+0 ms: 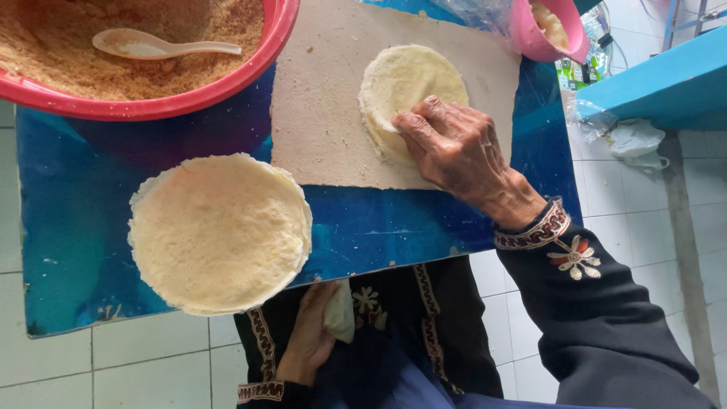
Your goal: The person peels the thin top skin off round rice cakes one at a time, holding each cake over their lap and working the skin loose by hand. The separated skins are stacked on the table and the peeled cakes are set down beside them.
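1. Two hands seen: right hand [454, 148] presses fingertips on the small crepe [405, 87], not clenched, on the beige board [318, 113].
2. Left hand [314, 333], below the board, grips a pale lump [341, 312].
3. Crepe stack [219, 231] lies left of the board; red bowl [151, 106] above it.

One head-worn camera looked steeply down from close above the blue table [83, 220]. It faced the person's lap and the white tiled floor [644, 220] around it.
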